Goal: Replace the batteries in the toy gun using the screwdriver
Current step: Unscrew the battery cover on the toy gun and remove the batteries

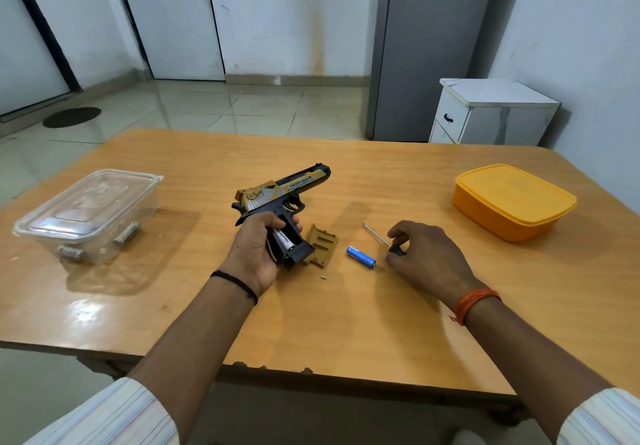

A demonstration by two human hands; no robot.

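My left hand (254,254) grips the black and gold toy gun (282,191) by its handle, barrel pointing up and right. The handle's side is open and a white battery (284,239) sits inside it. The gold cover plate (322,245) lies on the table against the handle's base. A blue battery (361,257) lies just right of the plate, and a tiny screw (323,276) lies in front of it. My right hand (427,259) pinches the black handle of the screwdriver (381,236), whose metal shaft lies on the table pointing up and left.
A clear lidded plastic box (88,214) with batteries inside stands at the left of the wooden table (311,323). An orange lidded box (512,200) stands at the right. A white cabinet (491,112) and a grey cupboard stand beyond the table.
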